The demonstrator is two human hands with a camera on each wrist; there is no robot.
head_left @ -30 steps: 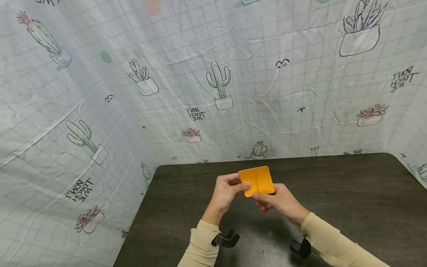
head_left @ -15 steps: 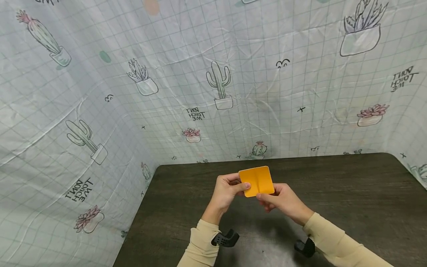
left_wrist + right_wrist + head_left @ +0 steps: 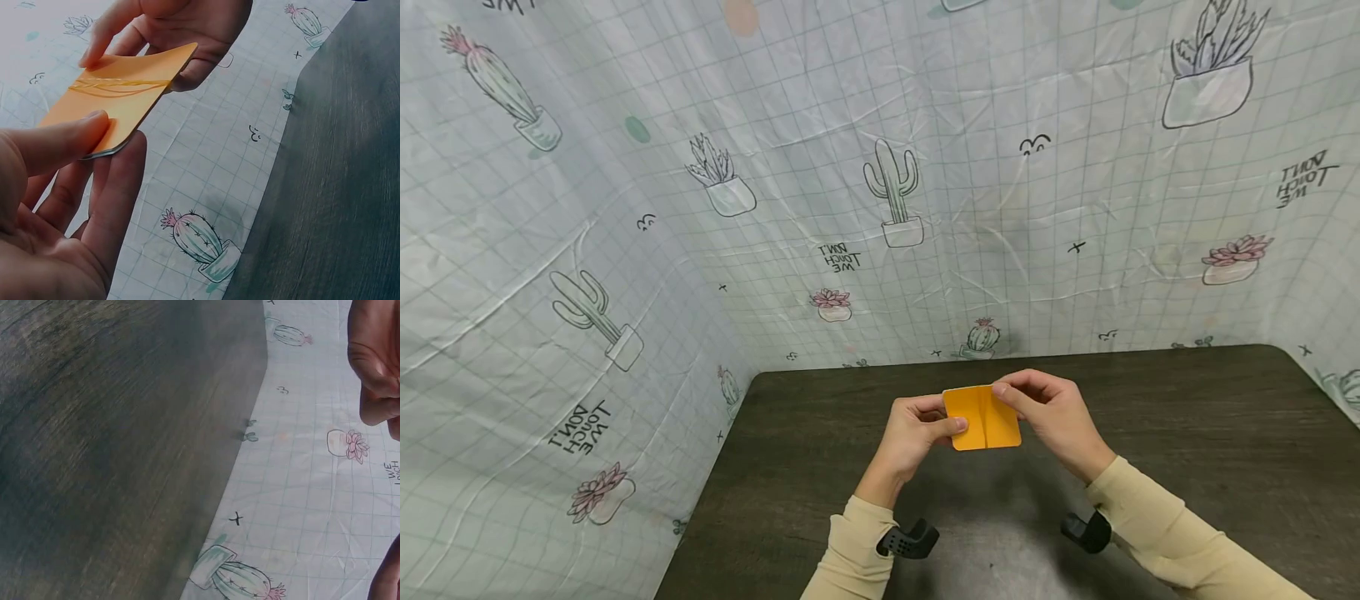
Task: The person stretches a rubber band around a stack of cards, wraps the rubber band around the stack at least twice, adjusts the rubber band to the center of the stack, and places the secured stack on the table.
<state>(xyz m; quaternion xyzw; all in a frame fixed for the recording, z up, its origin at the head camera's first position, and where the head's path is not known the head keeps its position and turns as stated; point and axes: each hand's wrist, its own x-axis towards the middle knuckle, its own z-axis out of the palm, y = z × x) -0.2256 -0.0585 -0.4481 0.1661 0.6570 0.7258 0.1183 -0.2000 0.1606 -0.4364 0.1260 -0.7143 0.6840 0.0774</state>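
A small orange square pad (image 3: 1002,427), thin and rounded at the corners, is held up over the table. Around its middle runs a yellow rubber band (image 3: 122,82), with loose strands bowing off to one side in the left wrist view. My left hand (image 3: 907,442) pinches the pad's left side, thumb on the front and fingers behind. At the top right edge, my right hand (image 3: 1058,417) pinches the pad beside the band, its thumb on the front. The right wrist view catches only part of a hand at its right border; the pad is out of that view.
Below the hands is a dark wood-grain table (image 3: 1187,467). A white gridded curtain (image 3: 970,192) printed with cacti stands behind it and along both sides. Each wrist wears a black band with a camera mount (image 3: 910,540).
My right hand has moved from the pad's bottom edge up to its top right edge. The pad has tilted a little and shifted slightly down and right; the left hand keeps its grip.
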